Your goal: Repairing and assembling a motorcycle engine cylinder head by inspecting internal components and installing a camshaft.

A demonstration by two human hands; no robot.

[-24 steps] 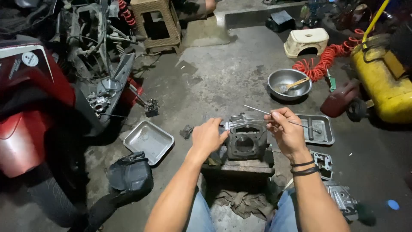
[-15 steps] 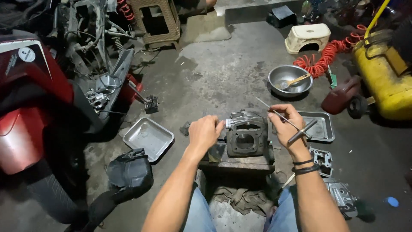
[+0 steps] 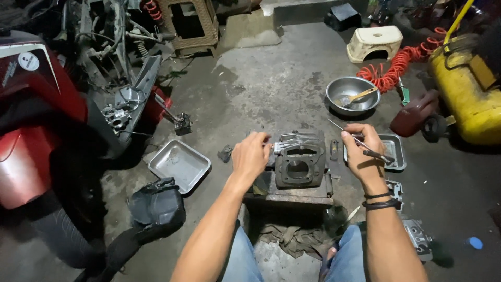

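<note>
Rod (image 3: pixel 342 129) — right hand (image 3: pixel 360 154) now lower; left hand (image 3: pixel 251 156) unmoved.

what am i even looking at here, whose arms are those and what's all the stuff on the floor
The picture comes from a camera worn on a person's head, looking down, so the two bare arms reaching in from the bottom are that person's own. They sit low in a workshop, knees in jeans at the bottom edge.

In front of them a dark metal engine cylinder with a round bore rests on a low wooden block. The left hand touches its left side. The right hand holds thin metal tools, one a long rod pointing up and left.

On the concrete floor: an empty square metal tray on the left, a second tray behind the right hand, a steel bowl with a brush in it, a coiled orange hose, a yellow tank, and a red motorbike on the far left.
</note>
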